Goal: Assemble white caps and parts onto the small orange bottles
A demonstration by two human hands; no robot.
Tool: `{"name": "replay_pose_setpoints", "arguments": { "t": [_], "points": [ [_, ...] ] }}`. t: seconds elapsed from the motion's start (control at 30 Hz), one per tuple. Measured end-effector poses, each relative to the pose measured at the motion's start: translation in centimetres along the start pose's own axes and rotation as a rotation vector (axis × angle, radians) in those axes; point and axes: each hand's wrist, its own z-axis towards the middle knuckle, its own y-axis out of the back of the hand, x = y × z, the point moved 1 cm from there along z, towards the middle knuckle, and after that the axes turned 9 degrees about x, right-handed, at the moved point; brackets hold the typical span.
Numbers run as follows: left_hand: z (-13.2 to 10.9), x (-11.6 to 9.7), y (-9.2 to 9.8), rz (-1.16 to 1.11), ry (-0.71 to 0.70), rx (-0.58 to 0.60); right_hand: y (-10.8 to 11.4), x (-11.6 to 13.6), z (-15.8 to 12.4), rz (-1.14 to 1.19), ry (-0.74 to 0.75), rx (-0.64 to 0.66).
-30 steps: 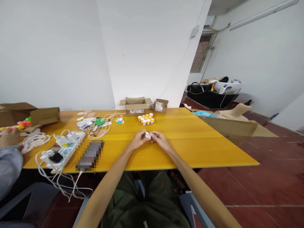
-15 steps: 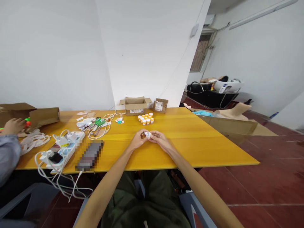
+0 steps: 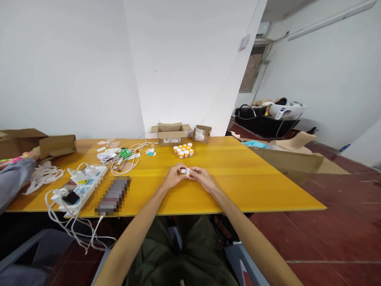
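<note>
Over the table in front of me, my left hand [image 3: 173, 176] and my right hand [image 3: 202, 177] meet with closed fingertips around a small white piece [image 3: 185, 171]. Dark marks and a touch of orange show on it; fingers cover the rest, and its exact kind is too small to make out. Beyond my hands, several small orange jars with white lids [image 3: 183, 149] stand upright in a tight cluster, apart from both hands.
An open cardboard box [image 3: 171, 135] and a smaller carton [image 3: 202, 134] stand by the wall. To my left lie a phone [image 3: 113, 196], a power strip [image 3: 85, 188] with tangled cables and small packets [image 3: 111, 155]. At far left, a co-worker's sleeve [image 3: 16, 178] reaches toward another box [image 3: 58, 146].
The small white piece has turned between my fingers and now shows dark marks. My hands have barely moved. The co-worker's hand has moved and now holds colourful things by the left box.
</note>
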Motion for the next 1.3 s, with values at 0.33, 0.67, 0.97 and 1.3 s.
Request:
{"name": "replay_pose_setpoints", "arguments": {
  "t": [0.33,0.67,0.97,1.3],
  "points": [
    [-0.1,-0.2,0.2,-0.052,-0.041,0.002,-0.6,0.5,-0.2,-0.119,-0.011,0.020],
    [0.0,-0.1,0.1,-0.224,-0.029,0.003,-0.7,0.1,0.3,-0.253,-0.028,0.054],
    [0.4,-0.3,1.3,-0.488,0.078,-0.255,-0.3,-0.2,1.0,-0.581,0.138,-0.156],
    [0.5,0.8,2.0,-0.581,0.133,-0.442,-1.7,-0.6,3.4,-1.183,0.288,-0.099]
  ]
}}
